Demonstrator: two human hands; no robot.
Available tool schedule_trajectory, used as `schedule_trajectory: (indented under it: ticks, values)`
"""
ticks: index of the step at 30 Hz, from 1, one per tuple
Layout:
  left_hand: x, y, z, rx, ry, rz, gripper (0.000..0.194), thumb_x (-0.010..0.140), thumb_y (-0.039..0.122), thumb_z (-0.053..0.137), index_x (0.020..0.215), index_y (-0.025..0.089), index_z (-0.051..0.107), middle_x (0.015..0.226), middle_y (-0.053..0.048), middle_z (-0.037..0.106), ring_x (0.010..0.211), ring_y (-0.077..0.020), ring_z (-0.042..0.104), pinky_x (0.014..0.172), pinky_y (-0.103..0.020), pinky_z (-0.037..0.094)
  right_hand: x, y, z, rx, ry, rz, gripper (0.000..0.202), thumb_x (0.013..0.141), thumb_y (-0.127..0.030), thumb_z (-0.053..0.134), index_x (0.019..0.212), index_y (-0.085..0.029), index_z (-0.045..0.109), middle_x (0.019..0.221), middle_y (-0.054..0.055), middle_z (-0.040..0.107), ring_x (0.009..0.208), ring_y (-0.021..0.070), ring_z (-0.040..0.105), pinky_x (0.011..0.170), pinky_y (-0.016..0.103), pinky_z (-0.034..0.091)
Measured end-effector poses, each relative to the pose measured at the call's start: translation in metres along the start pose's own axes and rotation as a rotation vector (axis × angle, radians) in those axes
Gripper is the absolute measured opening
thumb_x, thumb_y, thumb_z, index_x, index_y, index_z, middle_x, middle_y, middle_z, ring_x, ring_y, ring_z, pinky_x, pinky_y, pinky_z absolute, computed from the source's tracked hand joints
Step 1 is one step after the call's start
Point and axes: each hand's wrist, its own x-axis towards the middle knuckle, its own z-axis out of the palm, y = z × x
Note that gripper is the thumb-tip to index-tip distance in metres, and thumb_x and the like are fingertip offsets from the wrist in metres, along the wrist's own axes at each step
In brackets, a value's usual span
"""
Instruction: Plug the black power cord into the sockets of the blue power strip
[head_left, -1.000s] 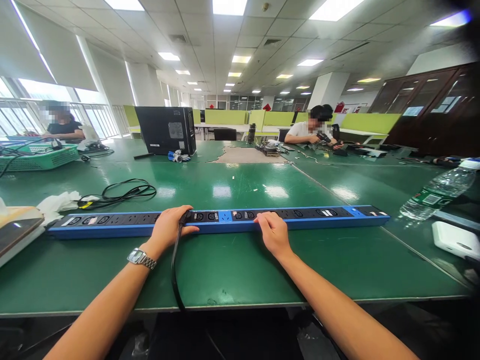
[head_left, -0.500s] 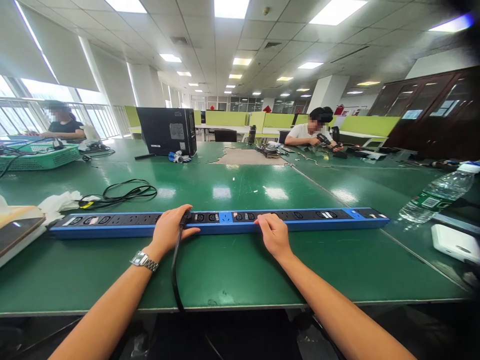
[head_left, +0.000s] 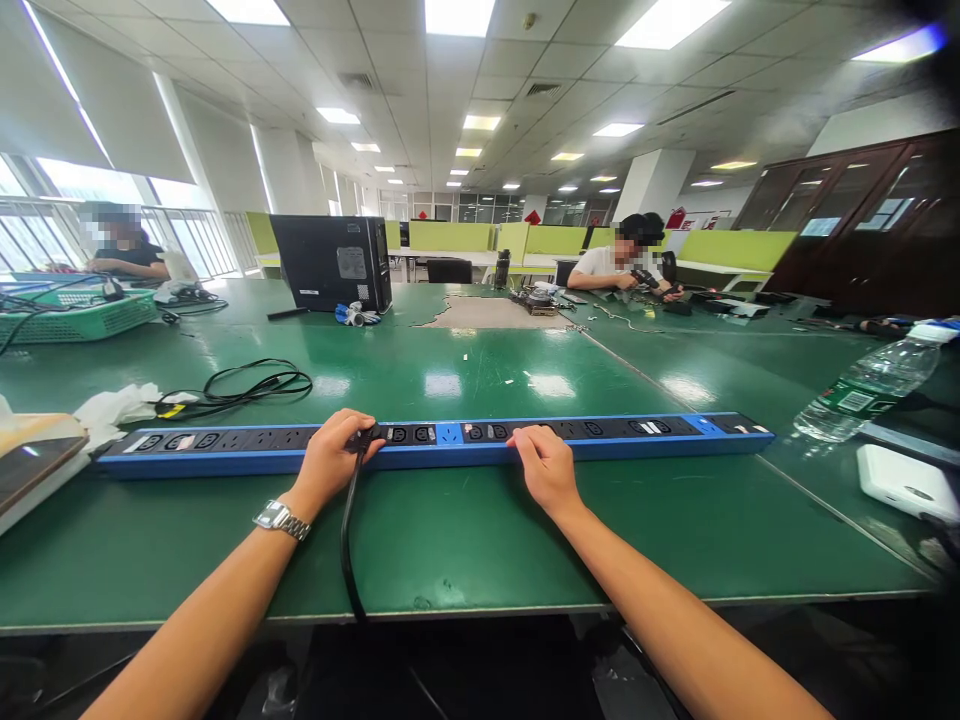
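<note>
A long blue power strip (head_left: 420, 456) with black sockets lies across the green table (head_left: 465, 540) in front of me. My left hand (head_left: 334, 455), with a metal watch on its wrist, pinches a black plug (head_left: 365, 437) at a socket left of the strip's middle. How deep the plug sits is hidden by the fingers. From it a thick black cord (head_left: 348, 545) hangs down over the table's front edge. My right hand (head_left: 546, 465) is closed on the strip right of its middle, with fingers curled over its near side.
A loose black cable (head_left: 259, 385) lies behind the strip at left. At the right are a tilted water bottle (head_left: 862, 395) and a white device (head_left: 904, 483). A computer case (head_left: 330, 262) and a green basket (head_left: 82, 318) stand farther back. Two people sit beyond.
My left hand has closed its thumb and fingers round the plug; the thumb was stretched out before. My right hand keeps its place on the strip.
</note>
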Motion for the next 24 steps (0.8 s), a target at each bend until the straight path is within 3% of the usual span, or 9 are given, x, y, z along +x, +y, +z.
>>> schedule_trajectory:
  ticks: [10,24]
  values:
    - [-0.0064,-0.0061,0.0033,0.211,-0.03,-0.011,0.031,0.087,0.039,0.057,0.111,0.02,0.061,0.102,-0.008,0.071,0.093,-0.0242,0.065,0.088,-0.039,0.049,-0.0005,0.0025,0.0002,0.024,0.006,0.004,0.036,0.094,-0.036,0.047,0.065,-0.023,0.065,0.072,0.002,0.07,0.073,0.0176,0.061,0.071,0.033,0.043]
    - [-0.0044,-0.004,0.0028,0.286,-0.077,-0.032,0.03,0.09,0.04,0.051,0.108,0.018,0.062,0.093,-0.008,0.072,0.088,-0.0251,0.065,0.084,-0.038,0.051,0.0002,0.0005,-0.0001,0.029,0.012,-0.008,0.036,0.093,-0.034,0.047,0.063,-0.023,0.064,0.071,0.001,0.07,0.072,0.0171,0.062,0.071,0.032,0.043]
